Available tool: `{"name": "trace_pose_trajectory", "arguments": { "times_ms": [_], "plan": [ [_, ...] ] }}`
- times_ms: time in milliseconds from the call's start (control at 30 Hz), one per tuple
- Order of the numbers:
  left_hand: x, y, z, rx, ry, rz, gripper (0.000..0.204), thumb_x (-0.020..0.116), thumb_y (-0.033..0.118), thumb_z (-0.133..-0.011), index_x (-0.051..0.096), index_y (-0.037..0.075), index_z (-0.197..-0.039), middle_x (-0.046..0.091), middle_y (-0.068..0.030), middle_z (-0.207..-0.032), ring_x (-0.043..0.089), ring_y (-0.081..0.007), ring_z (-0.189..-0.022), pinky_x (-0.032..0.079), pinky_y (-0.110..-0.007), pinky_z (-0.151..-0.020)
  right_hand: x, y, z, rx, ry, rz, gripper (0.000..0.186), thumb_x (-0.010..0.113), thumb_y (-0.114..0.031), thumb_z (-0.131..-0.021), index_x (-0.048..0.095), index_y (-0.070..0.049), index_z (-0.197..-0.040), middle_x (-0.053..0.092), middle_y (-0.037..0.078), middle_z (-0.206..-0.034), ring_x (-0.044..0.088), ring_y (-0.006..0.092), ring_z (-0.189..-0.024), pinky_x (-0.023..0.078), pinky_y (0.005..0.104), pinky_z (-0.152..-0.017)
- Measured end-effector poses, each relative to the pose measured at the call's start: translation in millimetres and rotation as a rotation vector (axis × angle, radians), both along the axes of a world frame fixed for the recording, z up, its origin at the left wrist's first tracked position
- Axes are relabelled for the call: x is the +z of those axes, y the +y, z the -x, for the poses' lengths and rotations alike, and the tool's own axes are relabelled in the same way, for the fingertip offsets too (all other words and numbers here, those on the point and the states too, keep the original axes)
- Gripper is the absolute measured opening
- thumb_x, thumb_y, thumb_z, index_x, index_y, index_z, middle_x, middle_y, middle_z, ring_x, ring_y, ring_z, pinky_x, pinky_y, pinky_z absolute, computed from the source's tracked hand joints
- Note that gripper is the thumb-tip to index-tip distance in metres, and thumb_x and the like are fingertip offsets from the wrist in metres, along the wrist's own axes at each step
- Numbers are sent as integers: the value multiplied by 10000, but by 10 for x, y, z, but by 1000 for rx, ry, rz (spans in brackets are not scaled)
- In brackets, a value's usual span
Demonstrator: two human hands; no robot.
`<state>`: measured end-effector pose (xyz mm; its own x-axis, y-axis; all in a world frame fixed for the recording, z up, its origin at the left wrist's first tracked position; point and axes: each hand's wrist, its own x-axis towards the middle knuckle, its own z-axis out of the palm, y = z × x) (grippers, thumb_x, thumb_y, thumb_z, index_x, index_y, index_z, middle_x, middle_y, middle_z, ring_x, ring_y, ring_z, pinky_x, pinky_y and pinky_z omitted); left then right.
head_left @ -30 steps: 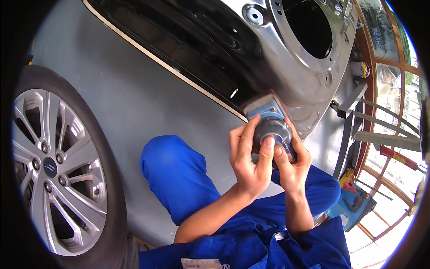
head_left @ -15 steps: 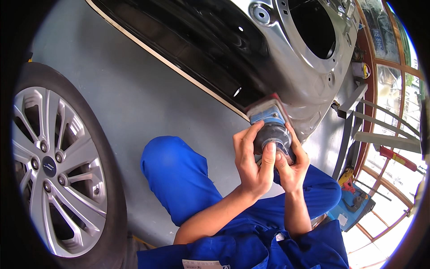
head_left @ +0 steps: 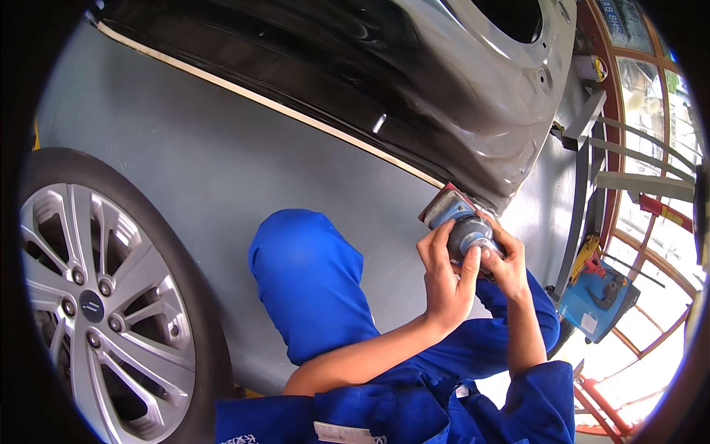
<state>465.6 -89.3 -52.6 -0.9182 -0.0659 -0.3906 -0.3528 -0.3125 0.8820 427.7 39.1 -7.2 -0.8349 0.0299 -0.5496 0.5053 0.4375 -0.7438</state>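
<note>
"Well, the sander has come off its spot. Half a second ago its pad overlapped the dark lower part of that car panel. Now it's down by the panel's bottom corner, nearer the person, with the red pad just at the end of the pale strip."

"Is it touching the metal, then?"

"I can't tell from my spot. One corner of the pad meets the strip's end to my eye, but most of the tool shows against the grey floor."

"And the hold on it?"

"Same as before, two-handed and firm. The left hand is wrapped round its left side, the right hand round the other, and the thumbs lie side by side on the rounded back end."

"Seems to me everything else has slid about too."

"All together, yes, as the view has swung. The panel sits higher, its big round opening now cut off at the top. The wheel on the left has dropped lower, and more of the blue case shows on the right."

"The knee as well?"

"The left knee, in blue trousers, shows a bit further right than it did, bent below the strip."
</note>
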Motion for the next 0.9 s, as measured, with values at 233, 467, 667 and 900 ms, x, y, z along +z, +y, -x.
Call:
{"name": "trace_pose_trajectory", "arguments": {
  "times_ms": [233, 467, 667, 900],
  "plan": [
    [8, 206, -83, -32, -22, -30, 528, 545, 201, -1016, 305, -5, -1439, 313, -159, -1320, 543, -207, -1094, 558, -287, -786, 95, 188, -110, -100, -108, 1, 665, 779, -305, -831, 545, 11, -1368, 642, 132, -1244, 631, 93, -781, 502, 200, -580],
    [-70, 177, -28, 27, -77, -58, 500, 559, 188, -1009, 359, -18, -1418, 352, -117, -1243, 617, -156, -916, 546, -208, -592, 153, -7, -15, -142, -245, -26, 564, 708, -263, -907, 539, -8, -1380, 685, 64, -987, 585, 72, -744, 508, 243, -683],
    [87, 290, -2, 43, -125, -192, 484, 510, 270, -1033, 365, -11, -1400, 382, -99, -1206, 632, -138, -851, 552, -229, -541, 435, 62, 94, -8, -184, -138, 521, 674, -281, -923, 558, -16, -1357, 713, 123, -977, 662, 164, -796, 518, 317, -719],
    [119, 483, 10, 180, -169, -205, 451, 465, 349, -1046, 383, 31, -1355, 581, -111, -1069, 629, -128, -746, 527, -242, -512, 522, 173, 238, 218, -137, -245, 548, 656, -359, -899, 578, -27, -1328, 704, 243, -976, 701, 371, -943, 527, 396, -813]
  ]
}}
